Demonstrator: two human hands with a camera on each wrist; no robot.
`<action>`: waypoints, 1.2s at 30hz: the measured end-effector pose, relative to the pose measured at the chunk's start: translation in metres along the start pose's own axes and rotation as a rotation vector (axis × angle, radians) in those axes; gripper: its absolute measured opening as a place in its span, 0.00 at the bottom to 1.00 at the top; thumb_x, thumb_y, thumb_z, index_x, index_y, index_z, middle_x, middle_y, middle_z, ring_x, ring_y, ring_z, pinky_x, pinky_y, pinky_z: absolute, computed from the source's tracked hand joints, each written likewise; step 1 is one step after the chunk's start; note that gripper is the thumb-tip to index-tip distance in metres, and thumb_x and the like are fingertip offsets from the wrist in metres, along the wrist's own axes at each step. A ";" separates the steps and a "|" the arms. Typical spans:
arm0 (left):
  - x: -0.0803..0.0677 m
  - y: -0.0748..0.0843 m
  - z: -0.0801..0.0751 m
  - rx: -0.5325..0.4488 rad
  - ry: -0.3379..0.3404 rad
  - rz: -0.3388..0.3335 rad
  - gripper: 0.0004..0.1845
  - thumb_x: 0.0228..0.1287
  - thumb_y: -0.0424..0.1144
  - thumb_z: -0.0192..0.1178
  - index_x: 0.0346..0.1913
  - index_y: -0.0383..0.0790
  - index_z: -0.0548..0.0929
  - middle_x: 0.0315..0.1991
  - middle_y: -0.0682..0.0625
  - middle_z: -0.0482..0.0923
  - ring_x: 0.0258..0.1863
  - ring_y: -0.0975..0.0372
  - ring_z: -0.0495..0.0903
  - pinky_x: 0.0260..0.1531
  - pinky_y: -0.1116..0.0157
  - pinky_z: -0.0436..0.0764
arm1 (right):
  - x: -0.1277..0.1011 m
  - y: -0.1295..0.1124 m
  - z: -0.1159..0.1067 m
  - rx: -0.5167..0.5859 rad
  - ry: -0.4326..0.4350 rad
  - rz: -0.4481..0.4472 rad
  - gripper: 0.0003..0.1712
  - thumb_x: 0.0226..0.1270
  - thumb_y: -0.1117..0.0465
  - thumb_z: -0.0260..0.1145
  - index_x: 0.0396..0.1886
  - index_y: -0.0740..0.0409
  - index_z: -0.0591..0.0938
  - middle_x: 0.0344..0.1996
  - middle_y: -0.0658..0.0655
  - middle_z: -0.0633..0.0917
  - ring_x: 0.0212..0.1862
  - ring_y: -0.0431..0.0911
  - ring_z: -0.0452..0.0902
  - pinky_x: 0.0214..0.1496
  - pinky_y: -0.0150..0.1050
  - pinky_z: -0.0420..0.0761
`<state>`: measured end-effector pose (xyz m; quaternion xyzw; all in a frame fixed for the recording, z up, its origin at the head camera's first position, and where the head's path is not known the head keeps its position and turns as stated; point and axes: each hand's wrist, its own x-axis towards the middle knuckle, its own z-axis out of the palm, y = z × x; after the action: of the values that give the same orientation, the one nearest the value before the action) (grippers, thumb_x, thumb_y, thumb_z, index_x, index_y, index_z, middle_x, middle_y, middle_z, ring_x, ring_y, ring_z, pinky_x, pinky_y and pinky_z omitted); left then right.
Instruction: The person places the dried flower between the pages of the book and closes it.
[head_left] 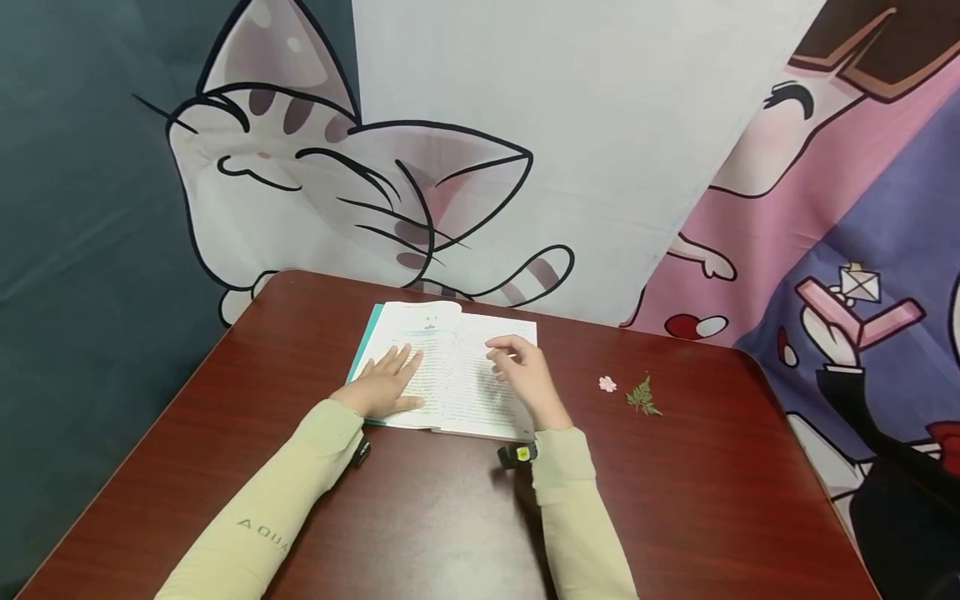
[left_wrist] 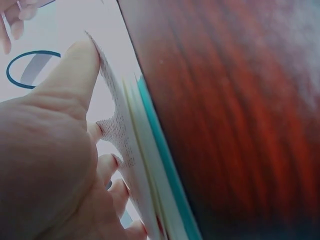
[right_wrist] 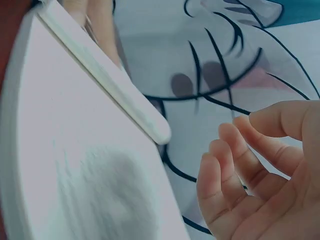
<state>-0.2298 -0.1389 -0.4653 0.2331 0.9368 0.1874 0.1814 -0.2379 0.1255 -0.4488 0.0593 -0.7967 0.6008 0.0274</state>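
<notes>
An open book (head_left: 480, 408) with printed pages and a teal cover edge (head_left: 366, 340) lies on the table. My left hand (head_left: 384, 387) rests on the left page, fingers straight and spread. In the left wrist view the left hand (left_wrist: 45, 155) stretches over the page, its thumb along the paper. Above the right page is my right hand (head_left: 527, 371), with its fingers loosely bent. From the right wrist view, the right hand (right_wrist: 265, 175) is apart from the book (right_wrist: 95, 130) and nothing shows between thumb and fingertips.
On the brown table (head_left: 420, 517), right of the book, lie a small pink flower (head_left: 607, 384) and a green fern-like leaf (head_left: 643, 397). Behind the table hangs a cloth (head_left: 585, 150) printed with a cartoon cat and other figures.
</notes>
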 end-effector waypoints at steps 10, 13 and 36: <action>0.001 -0.001 -0.001 0.026 0.011 -0.016 0.45 0.77 0.53 0.55 0.81 0.32 0.46 0.81 0.32 0.37 0.79 0.38 0.36 0.73 0.35 0.41 | -0.003 0.004 -0.043 -0.149 0.125 -0.006 0.11 0.72 0.67 0.61 0.48 0.63 0.86 0.37 0.63 0.87 0.35 0.48 0.80 0.37 0.33 0.81; 0.002 0.000 -0.002 0.026 0.009 -0.019 0.45 0.76 0.54 0.55 0.81 0.32 0.46 0.81 0.32 0.37 0.79 0.39 0.36 0.73 0.35 0.41 | -0.004 0.010 -0.054 -0.228 0.158 0.011 0.10 0.73 0.64 0.61 0.48 0.60 0.86 0.38 0.61 0.86 0.37 0.49 0.80 0.40 0.36 0.82; 0.005 -0.002 0.001 0.014 -0.010 -0.026 0.46 0.76 0.54 0.55 0.81 0.33 0.43 0.81 0.33 0.35 0.80 0.39 0.34 0.73 0.35 0.39 | -0.013 0.053 -0.126 -0.524 0.327 0.156 0.16 0.73 0.64 0.57 0.53 0.64 0.84 0.50 0.69 0.85 0.52 0.63 0.79 0.52 0.57 0.77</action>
<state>-0.2340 -0.1376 -0.4678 0.2233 0.9401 0.1773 0.1867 -0.2353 0.2617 -0.4665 -0.1082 -0.9116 0.3769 0.1232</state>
